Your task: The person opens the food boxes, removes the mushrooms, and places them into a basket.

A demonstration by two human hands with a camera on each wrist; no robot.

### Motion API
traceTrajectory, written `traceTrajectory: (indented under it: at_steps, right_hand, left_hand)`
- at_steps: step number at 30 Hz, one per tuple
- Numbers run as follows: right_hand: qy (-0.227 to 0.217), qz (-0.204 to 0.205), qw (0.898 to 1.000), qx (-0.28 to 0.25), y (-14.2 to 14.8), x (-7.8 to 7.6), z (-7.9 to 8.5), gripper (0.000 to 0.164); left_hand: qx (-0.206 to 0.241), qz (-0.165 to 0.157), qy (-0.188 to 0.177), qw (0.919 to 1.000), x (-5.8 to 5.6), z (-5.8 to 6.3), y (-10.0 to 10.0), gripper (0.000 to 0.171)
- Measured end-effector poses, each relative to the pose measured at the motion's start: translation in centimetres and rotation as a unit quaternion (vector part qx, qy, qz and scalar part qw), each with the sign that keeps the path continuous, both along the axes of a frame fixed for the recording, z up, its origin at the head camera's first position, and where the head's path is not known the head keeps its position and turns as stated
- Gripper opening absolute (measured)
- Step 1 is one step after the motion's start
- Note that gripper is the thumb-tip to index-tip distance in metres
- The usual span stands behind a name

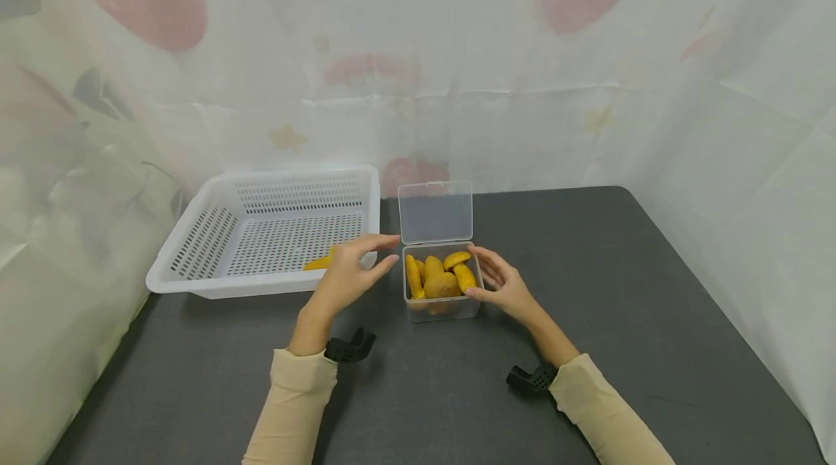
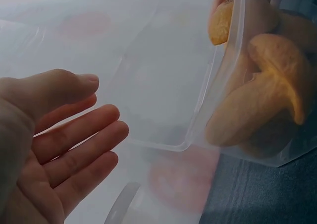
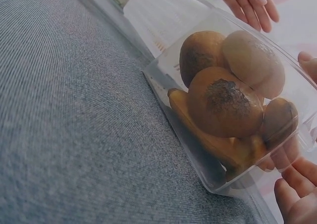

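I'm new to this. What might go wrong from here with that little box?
A capped yellow mushroom seems to poke past the rim of the clear, rectangular plastic box, so closing the translucent plastic lid might squash it.

The right grip is at the box's side; a nudge could shift it.

A yellow piece in the white, perforated plastic basket, partly hidden by the left grip, might be overlooked.

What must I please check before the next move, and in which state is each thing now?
1. Clear lid open: ok, standing behind the clear box.
2. Right grip at the clear box: ok, touching its right side.
3. Left grip free: ok, holding nothing.
4. Yellow piece in the white basket fully visible: not ok, left grip hides part.
5. Room left in the clear box: cannot tell, mushroom-like pieces crowd it.
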State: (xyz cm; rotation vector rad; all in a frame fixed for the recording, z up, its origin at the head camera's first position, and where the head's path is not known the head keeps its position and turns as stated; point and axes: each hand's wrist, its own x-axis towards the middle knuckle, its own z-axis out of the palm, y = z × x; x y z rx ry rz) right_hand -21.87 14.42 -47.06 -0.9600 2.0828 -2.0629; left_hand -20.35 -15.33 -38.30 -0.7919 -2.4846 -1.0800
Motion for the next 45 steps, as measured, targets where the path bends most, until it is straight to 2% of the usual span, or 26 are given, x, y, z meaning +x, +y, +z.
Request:
traceTrajectory:
  at_steps: [10,28,38,45]
  right_hand:
    - [0.003,0.000,1.000,-0.002,0.0,-0.1,-0.3,0.078]
    - [-0.006,0.010,1.000,-0.002,0.1,-0.2,-0.2,0.080]
    - [-0.008,0.009,1.000,-0.001,0.0,-0.1,-0.2,0.079]
    - [-0.004,0.011,1.000,0.001,0.0,-0.2,-0.2,0.079]
  left_hand:
    - [-0.014,-0.053,-0.041,0.9977,0.3,-0.1,1.3,0.035]
    - [-0.022,-0.112,-0.063,0.9914,0.3,-1.1,3.1,0.037]
    - [-0.037,-0.125,-0.059,0.9897,0.4,-1.5,3.9,0.038]
    - [-0.071,-0.115,-0.040,0.9901,0.3,-2.2,4.3,0.038]
